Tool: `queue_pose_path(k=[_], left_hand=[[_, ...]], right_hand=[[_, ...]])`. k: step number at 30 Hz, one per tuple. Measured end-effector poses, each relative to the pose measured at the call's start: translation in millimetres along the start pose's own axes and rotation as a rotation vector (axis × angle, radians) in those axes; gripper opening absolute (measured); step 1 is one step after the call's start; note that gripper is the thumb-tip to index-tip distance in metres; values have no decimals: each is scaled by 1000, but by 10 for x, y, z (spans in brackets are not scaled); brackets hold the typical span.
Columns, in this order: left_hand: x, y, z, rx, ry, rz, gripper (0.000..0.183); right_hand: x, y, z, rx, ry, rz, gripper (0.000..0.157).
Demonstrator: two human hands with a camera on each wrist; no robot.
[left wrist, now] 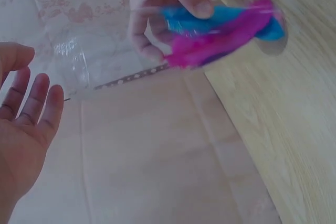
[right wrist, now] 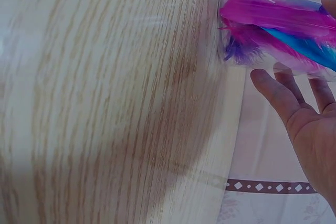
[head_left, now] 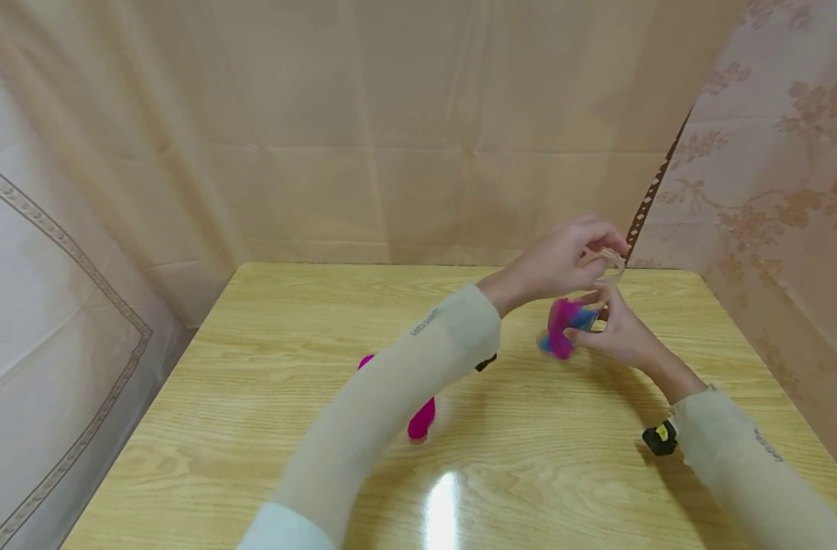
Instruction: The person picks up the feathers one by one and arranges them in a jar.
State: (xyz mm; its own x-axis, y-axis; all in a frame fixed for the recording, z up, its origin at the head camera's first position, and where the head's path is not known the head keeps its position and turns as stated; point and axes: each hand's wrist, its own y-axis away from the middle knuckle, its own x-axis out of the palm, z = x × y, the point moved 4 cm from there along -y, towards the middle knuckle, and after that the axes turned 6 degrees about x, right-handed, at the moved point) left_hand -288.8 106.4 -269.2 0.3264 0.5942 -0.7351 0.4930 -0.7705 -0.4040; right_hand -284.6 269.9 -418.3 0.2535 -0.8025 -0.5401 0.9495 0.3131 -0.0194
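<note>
My right hand [head_left: 621, 328] grips a clear plastic container [right wrist: 226, 35], tilted above the right side of the table. Pink, blue and purple feathers [right wrist: 273, 14] show through its wall, bunched toward the lower end. The thumb lies on one side of the container and the fingers on the other in the right wrist view. At the upper, clear end hovers my left hand [head_left: 563, 256], its fingers loosely bent and apart in the left wrist view. Clear plastic [left wrist: 73, 61] shows just beyond those fingertips; whether they touch it I cannot tell.
A bright pink piece [head_left: 421, 418] lies on the wooden table [head_left: 267, 397], partly hidden under my left forearm. Beige curtain [head_left: 418, 153] hangs behind the table, and patterned cloth [head_left: 790, 153] hangs at the right. A black strapped device [head_left: 660, 438] sits at the right wrist.
</note>
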Motion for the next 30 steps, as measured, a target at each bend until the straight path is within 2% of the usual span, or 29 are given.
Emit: queue_pose_path(k=[2, 5, 7, 11, 14, 16, 19, 21, 23, 26, 30], left_hand=[[-50, 72, 7, 23, -14, -8, 23], [-127, 249, 53, 21, -14, -5, 25], [-157, 432, 110, -5, -3, 12, 28], [-111, 890, 273, -70, -85, 125, 37], [-31, 1275, 408, -171, -190, 250, 47], [-2, 1542, 494, -280, -244, 319, 55], [-1, 1909, 606, -442, -309, 365, 68], [-1, 2127, 668, -510, -344, 369, 75], [8, 2317, 716, -543, -368, 355, 76], [36, 2545, 758, -553, -363, 318, 70], [77, 2721, 776, -536, -332, 255, 62]], right_hand=[[-6, 2, -1, 1, -4, -2, 79], [-6, 2, -9, -10, -11, -11, 82], [-2, 4, -20, -18, -10, -16, 86], [7, 5, -37, -21, -4, -21, 86], [8, 7, -25, -25, 5, -29, 84], [4, 6, -13, -27, 13, -34, 83], [-8, 5, 7, -25, 18, -34, 83], [-16, 6, 11, -18, 20, -32, 83], [-21, 2, 8, -12, 21, -30, 83], [-16, -5, -9, 2, 20, -24, 84], [2, -8, -35, 10, 21, -19, 83]])
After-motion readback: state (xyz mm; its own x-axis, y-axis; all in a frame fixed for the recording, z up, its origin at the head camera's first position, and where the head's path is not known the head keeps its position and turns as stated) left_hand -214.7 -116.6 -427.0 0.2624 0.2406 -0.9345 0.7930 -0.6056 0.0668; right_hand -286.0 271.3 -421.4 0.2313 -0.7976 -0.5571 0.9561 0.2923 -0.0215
